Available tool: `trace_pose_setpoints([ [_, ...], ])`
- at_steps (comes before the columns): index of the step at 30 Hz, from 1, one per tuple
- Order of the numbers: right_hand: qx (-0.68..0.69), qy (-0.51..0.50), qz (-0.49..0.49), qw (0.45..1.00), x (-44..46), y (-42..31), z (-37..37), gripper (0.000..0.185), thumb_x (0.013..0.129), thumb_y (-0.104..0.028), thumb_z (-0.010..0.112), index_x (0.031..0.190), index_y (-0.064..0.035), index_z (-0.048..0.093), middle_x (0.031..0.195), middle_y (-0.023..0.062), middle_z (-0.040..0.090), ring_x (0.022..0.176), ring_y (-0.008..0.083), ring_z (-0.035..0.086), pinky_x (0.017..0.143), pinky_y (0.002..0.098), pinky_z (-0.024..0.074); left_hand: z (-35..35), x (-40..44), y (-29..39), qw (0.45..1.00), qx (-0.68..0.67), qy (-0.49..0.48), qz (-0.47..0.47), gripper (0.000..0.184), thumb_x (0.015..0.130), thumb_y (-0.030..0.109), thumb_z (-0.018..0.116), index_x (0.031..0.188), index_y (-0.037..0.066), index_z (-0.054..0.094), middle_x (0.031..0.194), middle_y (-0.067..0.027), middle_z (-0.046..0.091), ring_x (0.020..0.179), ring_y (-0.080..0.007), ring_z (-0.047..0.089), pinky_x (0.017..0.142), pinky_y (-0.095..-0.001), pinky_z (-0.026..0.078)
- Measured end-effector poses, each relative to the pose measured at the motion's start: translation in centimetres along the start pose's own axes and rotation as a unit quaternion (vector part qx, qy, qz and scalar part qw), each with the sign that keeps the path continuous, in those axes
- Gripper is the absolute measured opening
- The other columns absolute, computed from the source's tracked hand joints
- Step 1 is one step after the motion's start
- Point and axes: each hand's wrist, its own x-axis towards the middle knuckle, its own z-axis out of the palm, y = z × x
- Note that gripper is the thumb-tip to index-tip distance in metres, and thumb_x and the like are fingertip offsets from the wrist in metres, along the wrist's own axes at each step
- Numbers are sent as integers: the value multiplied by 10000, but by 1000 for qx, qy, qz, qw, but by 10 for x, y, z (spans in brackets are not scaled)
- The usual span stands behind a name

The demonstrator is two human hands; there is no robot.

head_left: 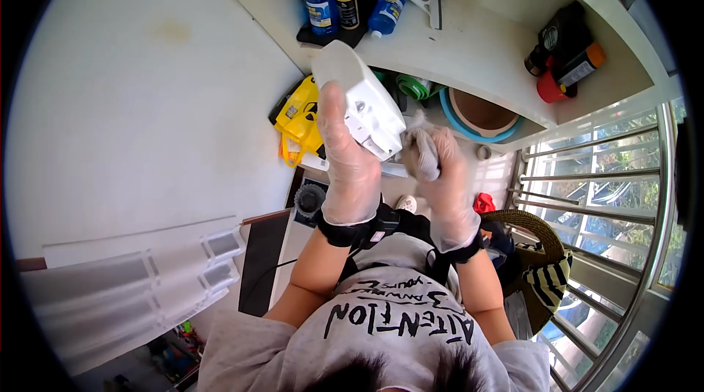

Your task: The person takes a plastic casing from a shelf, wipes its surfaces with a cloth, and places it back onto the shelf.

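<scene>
My left hand (346, 154), in a clear disposable glove, holds up a white plastic housing (359, 91). The thumb lies along its near side, and the other fingers are mostly hidden behind it. One face of the housing carries moulded recesses and small slots. Close to its right edge, my right hand (449, 179), gloved the same way, is closed around a crumpled grey cloth (421, 154). Whether the cloth touches the housing I cannot tell.
Blue liquid bottles (320, 7), a spray can (347, 8) and a squeegee (434, 11) occupy the shelf ahead. Below are a yellow bag (301, 117) and a blue-rimmed basin (506, 135). Metal window bars (601, 173) and a woven basket (546, 234) are at right.
</scene>
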Motion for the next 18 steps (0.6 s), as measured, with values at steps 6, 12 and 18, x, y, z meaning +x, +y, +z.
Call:
trace_pose_setpoints([
  [6,272,116,282,913,24,-38,-12,152,836,-113,503,946,-22,555,808,26,571,656,102,536,598,223,434,-4,3,-4,999,20,16,22,575,774,509,455,1115,46,452,1045,-68,516,954,-197,507,811,-345,409],
  [12,5,27,-65,998,36,-48,12,321,605,-2,608,919,-53,560,916,108,518,816,305,528,708,321,437,1,-10,2,996,6,-52,-74,534,785,536,453,1086,95,475,994,-24,524,910,-146,507,785,-280,403],
  [18,27,-83,-108,990,43,-33,-4,439,583,-52,615,1015,-106,562,924,35,521,789,240,532,638,296,455,-8,-1,4,998,17,-19,-55,431,820,458,481,1002,68,479,889,-22,523,792,-100,525,699,-242,429],
])
